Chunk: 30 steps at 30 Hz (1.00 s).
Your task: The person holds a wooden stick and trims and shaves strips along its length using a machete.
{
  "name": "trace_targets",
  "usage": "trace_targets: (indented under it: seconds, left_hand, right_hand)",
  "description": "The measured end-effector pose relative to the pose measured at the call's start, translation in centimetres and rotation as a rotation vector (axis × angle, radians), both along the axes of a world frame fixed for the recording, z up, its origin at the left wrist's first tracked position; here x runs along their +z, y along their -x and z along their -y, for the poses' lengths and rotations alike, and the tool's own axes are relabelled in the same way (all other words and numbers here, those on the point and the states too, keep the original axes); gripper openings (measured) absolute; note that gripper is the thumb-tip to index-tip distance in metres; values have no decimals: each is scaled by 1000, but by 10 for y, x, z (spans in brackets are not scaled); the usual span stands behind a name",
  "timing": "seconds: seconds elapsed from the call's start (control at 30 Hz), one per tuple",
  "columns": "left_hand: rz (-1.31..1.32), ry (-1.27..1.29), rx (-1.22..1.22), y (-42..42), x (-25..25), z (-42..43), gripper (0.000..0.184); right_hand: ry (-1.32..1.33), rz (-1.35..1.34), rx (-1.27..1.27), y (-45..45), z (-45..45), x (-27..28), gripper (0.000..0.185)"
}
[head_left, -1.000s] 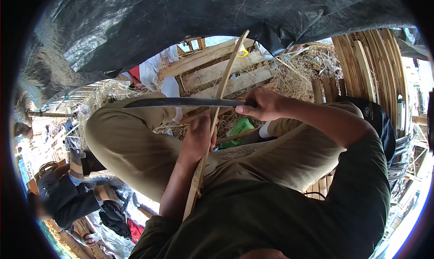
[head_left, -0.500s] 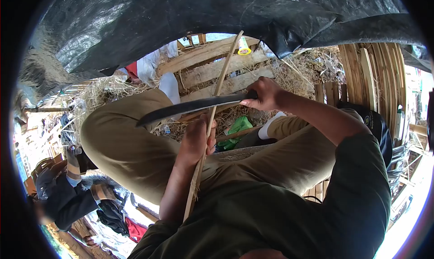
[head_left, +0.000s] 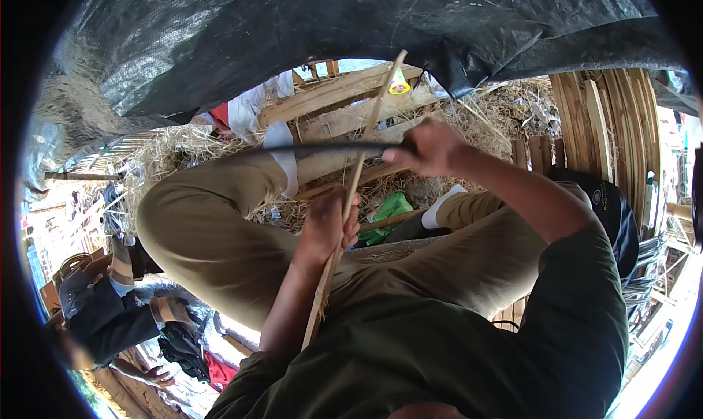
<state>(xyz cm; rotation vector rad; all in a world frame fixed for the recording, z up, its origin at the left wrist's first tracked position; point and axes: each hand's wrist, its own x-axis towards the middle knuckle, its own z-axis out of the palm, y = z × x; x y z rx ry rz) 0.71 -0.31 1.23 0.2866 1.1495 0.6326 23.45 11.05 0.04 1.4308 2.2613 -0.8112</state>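
Observation:
My left hand [head_left: 328, 225] is wrapped round a thin wooden strip [head_left: 373, 119], which slants from my chest up and away over my lap. In my right hand [head_left: 430, 150] is the handle of a long dark machete [head_left: 307, 150]. Its blade, smeared by motion, points left and crosses the strip above my left hand. Whether the edge touches the wood I cannot tell. Lower on the strip, near my shirt, a frayed sliver of wood [head_left: 322, 308] sticks out.
Straw [head_left: 483, 119] and wooden planks [head_left: 329, 100] lie beyond my crossed legs. A green plastic bag [head_left: 390, 210] is between my feet. Stacked timber [head_left: 619, 119] and a black cap [head_left: 611, 214] are at right. Another person [head_left: 110, 324] sits at lower left. Black sheeting [head_left: 329, 24] hangs overhead.
My right hand and the machete have moved up along the strip, away from my left hand, with the blade now more level. The strip's far end has shifted slightly right.

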Motion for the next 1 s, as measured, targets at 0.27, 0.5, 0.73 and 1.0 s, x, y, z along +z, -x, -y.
trace_targets:
  seconds: [0.27,0.5,0.73,1.0]
  left_hand:
    - [85,56,5,2,1,8,20]
    - [103,65,-27,-4,5,4,20]
    - [70,95,-53,-2,4,13,22]
    - [113,166,-76,-1,-2,12,23]
  right_hand:
    - [-81,179,-230,-55,-54,-36,88]
    - [-226,-140,181,-16,-5,-24,85]
    - [-181,143,-400,-76,-75,-46,94]
    - [-164,43,126,-49,-40,-43,86]
